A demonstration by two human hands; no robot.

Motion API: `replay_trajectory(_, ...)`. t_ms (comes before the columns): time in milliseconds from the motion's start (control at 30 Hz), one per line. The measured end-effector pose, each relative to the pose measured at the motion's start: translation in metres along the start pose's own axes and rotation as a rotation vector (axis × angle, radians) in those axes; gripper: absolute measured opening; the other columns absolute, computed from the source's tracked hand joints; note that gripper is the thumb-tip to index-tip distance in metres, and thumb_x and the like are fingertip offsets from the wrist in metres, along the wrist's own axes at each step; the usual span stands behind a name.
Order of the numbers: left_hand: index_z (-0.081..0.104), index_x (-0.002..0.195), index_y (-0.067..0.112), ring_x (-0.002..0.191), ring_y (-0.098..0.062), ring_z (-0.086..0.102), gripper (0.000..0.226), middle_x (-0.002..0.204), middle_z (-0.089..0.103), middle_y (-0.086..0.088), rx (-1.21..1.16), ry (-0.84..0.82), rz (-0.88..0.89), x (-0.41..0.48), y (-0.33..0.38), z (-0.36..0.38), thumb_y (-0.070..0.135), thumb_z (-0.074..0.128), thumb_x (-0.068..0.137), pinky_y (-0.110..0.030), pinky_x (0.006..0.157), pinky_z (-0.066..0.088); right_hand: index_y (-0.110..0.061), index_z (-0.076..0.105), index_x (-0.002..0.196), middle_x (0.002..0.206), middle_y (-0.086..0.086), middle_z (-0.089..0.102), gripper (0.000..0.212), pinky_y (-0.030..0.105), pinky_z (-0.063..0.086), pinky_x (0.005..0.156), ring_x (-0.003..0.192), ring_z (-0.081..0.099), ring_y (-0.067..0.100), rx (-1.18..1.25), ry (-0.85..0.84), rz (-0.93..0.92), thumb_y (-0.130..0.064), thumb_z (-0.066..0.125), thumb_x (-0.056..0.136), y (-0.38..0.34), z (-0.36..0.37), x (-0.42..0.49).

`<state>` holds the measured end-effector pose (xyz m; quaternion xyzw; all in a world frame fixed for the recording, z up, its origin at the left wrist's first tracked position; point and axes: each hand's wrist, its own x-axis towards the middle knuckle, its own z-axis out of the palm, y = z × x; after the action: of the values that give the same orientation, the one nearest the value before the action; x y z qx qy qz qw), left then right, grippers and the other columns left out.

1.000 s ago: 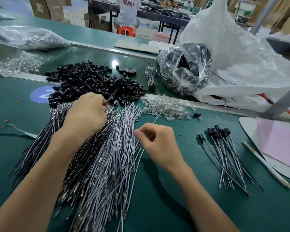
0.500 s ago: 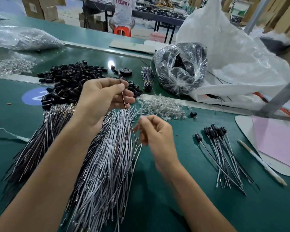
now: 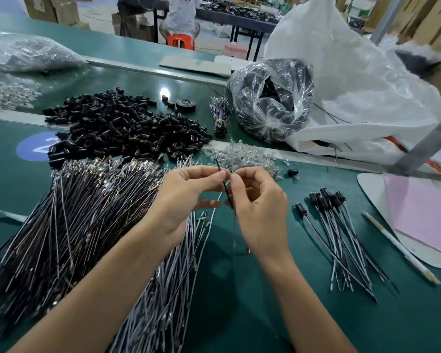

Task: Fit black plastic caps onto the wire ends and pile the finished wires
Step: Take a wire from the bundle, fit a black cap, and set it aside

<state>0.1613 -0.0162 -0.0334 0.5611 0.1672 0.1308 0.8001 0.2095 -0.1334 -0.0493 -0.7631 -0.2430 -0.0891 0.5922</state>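
A heap of loose black plastic caps (image 3: 122, 128) lies at the back left of the green table (image 3: 239, 314). In front of it spreads a wide pile of uncapped black and grey wires (image 3: 87, 225). My left hand (image 3: 183, 197) and my right hand (image 3: 260, 205) meet above the table's middle. Both pinch one thin black wire (image 3: 225, 189) near its upper end, the left from the left side, the right from the right. The wire hangs down between my hands. A small pile of finished capped wires (image 3: 341, 233) lies to the right.
Clear small parts (image 3: 242, 159) lie heaped just behind my hands. A clear bag of black parts (image 3: 270, 98) and a big white bag (image 3: 354, 80) stand at the back right. A pink sheet (image 3: 423, 210) and a white stick (image 3: 400, 248) lie at the right edge. A tape roll (image 3: 186, 105) sits behind the caps.
My left hand left the cap heap and came right with a wire. My right hand rose from the table to meet it, and both now pinch the wire's top.
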Motion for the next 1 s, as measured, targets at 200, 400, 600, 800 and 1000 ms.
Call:
replay_trajectory(200,0.074,0.09,0.009,0.059,-0.01,0.063,0.011,0.079,0.072,-0.003,-0.011,-0.047,0.034,0.003,0.0,-0.004,0.007,0.069,0.08,-0.017,0.047,0.048,-0.019,0.061,0.085,0.069,-0.01,0.064,0.011,0.012,0.044,0.055,0.057,0.061,0.005,-0.049,-0.052,-0.051,-0.012,0.062,0.094,-0.001,0.001,0.001)
replay_trajectory(400,0.07,0.087,0.007,0.058,-0.012,0.066,0.025,0.076,0.071,0.0,-0.039,0.027,0.093,0.009,0.004,-0.009,0.022,0.073,0.067,-0.017,0.042,0.045,-0.018,0.062,0.085,0.07,-0.011,0.062,0.011,0.009,0.04,0.059,0.062,0.056,0.004,-0.083,-0.061,-0.07,-0.011,0.063,0.094,0.002,0.003,0.002)
replay_trajectory(600,0.068,0.086,0.009,0.058,-0.012,0.066,0.011,0.077,0.073,-0.003,-0.089,0.051,0.135,0.008,0.002,-0.01,0.015,0.071,0.077,-0.018,0.045,0.048,-0.016,0.06,0.084,0.068,-0.013,0.059,0.012,0.008,0.037,0.057,0.059,0.052,0.003,-0.113,-0.115,-0.108,-0.009,0.062,0.094,0.004,0.003,0.001)
replay_trajectory(800,0.072,0.092,0.008,0.061,-0.016,0.069,0.009,0.076,0.074,-0.007,0.059,0.066,0.214,0.008,0.003,-0.012,0.003,0.069,0.084,-0.023,0.051,0.054,-0.014,0.06,0.082,0.064,-0.012,0.055,0.015,0.01,0.035,0.057,0.059,0.049,0.005,-0.199,-0.148,-0.13,-0.005,0.062,0.093,0.008,-0.005,0.005)
replay_trajectory(1000,0.074,0.081,0.008,0.064,-0.017,0.071,0.01,0.071,0.073,-0.008,0.225,0.039,0.157,0.011,0.002,-0.019,-0.002,0.072,0.081,-0.023,0.054,0.056,-0.014,0.06,0.079,0.061,-0.014,0.052,0.016,0.013,0.034,0.055,0.056,0.048,0.004,-0.311,-0.179,-0.127,-0.004,0.062,0.092,0.013,-0.016,0.009)
